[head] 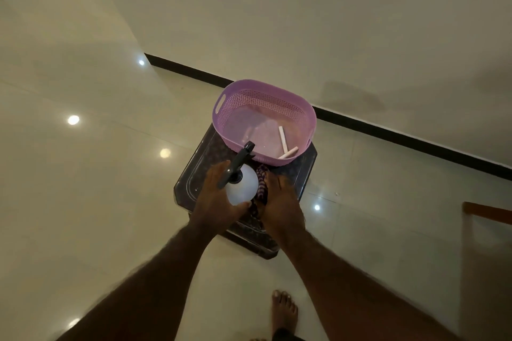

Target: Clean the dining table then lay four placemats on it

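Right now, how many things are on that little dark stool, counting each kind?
Purple basket: 1
Spray bottle: 1
Striped cloth: 1
White sticks in the basket: 2
Total: 5

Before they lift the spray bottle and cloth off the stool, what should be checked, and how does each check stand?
1. Left hand grips the spray bottle: ok.
2. Right hand has a firm hold on the cloth: cannot tell; it lies over the cloth.
3. Nozzle points away from the person: ok.
4. Nozzle free of the basket rim: cannot tell; they overlap in this view.
5. Dining table in sight: cannot tell; only a brown edge shows at right.
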